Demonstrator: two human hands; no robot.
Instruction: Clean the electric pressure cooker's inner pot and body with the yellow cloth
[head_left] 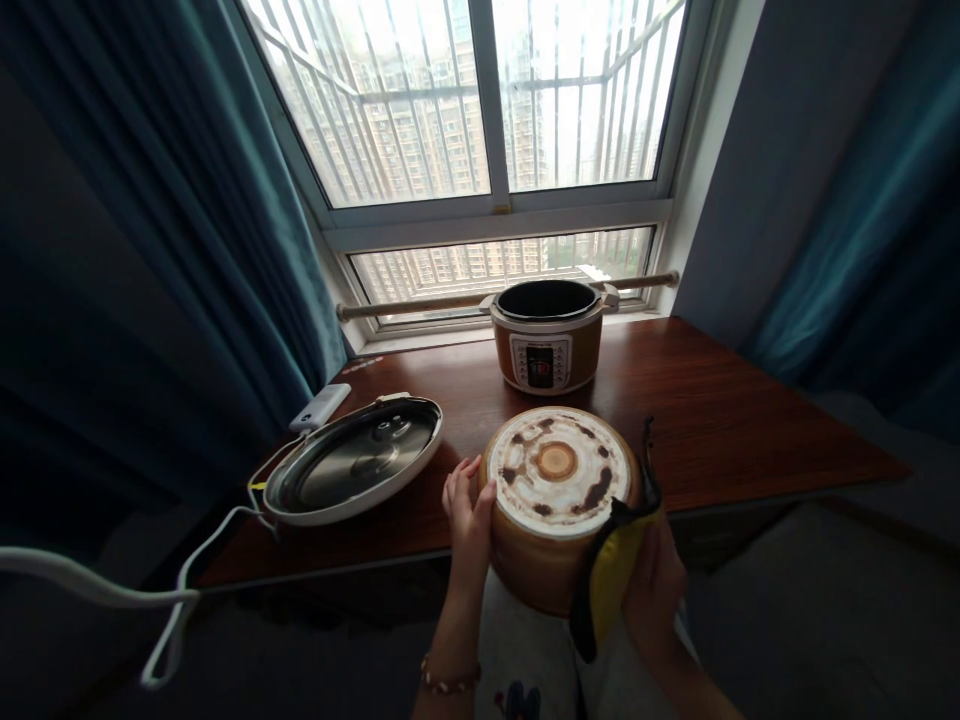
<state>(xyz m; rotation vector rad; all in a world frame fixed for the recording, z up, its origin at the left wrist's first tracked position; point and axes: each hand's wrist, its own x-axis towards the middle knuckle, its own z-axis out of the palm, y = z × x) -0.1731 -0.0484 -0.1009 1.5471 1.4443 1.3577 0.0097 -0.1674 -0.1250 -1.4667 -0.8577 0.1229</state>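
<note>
Over the near edge of the table I hold a round cooker inner pot [525,565], its stained whitish base facing up toward me. My left hand [472,510] grips the pot's left side, thumb and fingers against the wall. In my right hand [656,590] is a yellow and black cloth [621,565], pressed against the pot's right side; part of that hand's fingers is hidden behind it. Beyond the pot stands the brown and white electric cooker [553,350], without a lid, its dark opening showing. The pot's inside is out of sight.
To the left, a large lid [367,462] lies with its metallic inner side up on the wooden table [675,400]. Behind it are a white power strip [321,406] and a white cable [187,597] hanging off the edge. Blue curtains [187,150] flank the barred window.
</note>
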